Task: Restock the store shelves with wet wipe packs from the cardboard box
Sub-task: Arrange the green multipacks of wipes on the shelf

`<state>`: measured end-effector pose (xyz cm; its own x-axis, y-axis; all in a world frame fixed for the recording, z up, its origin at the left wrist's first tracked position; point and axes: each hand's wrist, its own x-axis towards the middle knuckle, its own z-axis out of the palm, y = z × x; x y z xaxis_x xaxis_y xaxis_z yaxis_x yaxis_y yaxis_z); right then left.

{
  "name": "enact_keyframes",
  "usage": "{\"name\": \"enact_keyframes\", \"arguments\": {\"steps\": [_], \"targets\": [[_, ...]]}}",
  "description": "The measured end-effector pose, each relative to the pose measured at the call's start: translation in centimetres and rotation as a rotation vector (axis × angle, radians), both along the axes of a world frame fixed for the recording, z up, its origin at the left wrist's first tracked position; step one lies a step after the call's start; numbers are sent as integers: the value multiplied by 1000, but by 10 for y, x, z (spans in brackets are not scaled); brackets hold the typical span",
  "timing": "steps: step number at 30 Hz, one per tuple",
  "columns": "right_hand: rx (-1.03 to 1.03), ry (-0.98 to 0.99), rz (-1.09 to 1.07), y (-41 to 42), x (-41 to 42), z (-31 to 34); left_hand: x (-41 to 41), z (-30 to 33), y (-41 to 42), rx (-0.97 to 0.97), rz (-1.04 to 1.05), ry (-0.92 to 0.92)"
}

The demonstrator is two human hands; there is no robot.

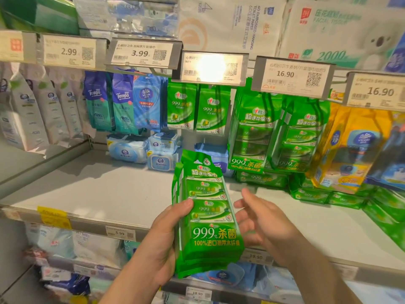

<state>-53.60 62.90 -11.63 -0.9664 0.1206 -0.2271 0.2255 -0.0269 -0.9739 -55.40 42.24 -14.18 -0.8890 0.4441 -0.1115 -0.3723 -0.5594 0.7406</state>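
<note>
My left hand (162, 244) grips a stack of green wet wipe packs (208, 216), upright, thumb across the front, in front of the white shelf (98, 189). My right hand (260, 218) hovers just right of the stack, fingers relaxed and spread, close to its edge; whether it touches is unclear. Matching green multipacks (278, 132) hang from pegs to the upper right under a 16.90 price tag (293, 75). More green packs (324, 194) lie flat on the shelf to the right. The cardboard box is out of view.
Smaller green packs (197, 108) and blue Tempo packs (109, 102) hang at the back. Blue tubs (144, 150) sit on the shelf behind. Yellow packs (350, 145) hang far right. Price tag holders stick out at head height. A lower shelf (87, 255) holds other wipes.
</note>
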Motion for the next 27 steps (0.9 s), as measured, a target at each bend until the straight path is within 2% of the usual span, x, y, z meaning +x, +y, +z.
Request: {"name": "enact_keyframes", "arguments": {"steps": [3,6,9,14,16,21,27], "targets": [[126,-51,257,-11,23,8,3,1,7,-17,-12,23],[203,15,226,-12,31,3,4,-2,13,-30,-24,25],[125,65,138,-4,38,-1,4,-5,17,-36,-40,28],[-65,171,137,17,48,-5,-1,-6,20,-69,-23,77],[-55,249,92,27,52,-8,-3,-4,20,-98,-3,112],[137,425,-125,48,61,-13,-6,2,17,-107,16,169],[325,503,-472,67,59,-5,-4,10,24,-116,-3,206]]}}
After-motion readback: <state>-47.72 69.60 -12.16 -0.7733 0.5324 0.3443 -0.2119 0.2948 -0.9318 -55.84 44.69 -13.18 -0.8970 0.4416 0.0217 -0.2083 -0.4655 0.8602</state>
